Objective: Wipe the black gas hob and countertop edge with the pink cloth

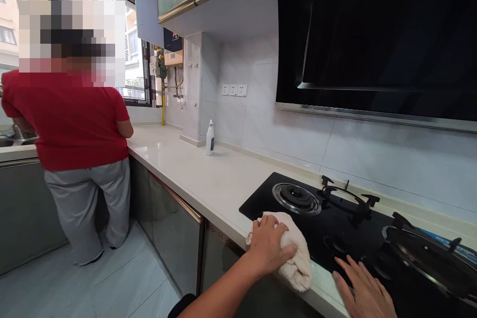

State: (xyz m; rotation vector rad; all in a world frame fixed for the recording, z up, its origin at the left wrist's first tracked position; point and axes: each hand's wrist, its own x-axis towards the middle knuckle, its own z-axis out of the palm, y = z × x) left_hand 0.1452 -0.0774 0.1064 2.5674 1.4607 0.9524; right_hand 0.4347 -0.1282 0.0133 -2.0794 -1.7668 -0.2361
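Note:
My left hand (269,244) presses down on a cream cloth (296,261) at the front left corner of the black glass hob (328,228), fingers curled over it. My right hand (363,288) lies flat and open on the hob's front edge, just right of the cloth. Behind the cloth is a bare round burner (296,198). A black pan support (348,198) sits shifted to the right of that burner. A second pan support (428,253) sits on the right burner.
A black range hood (376,35) hangs over the hob. A white bottle (210,137) stands on the pale countertop (197,169). A person in a red shirt (70,119) stands at the sink on the left. Wall sockets (234,90) are on the tiles.

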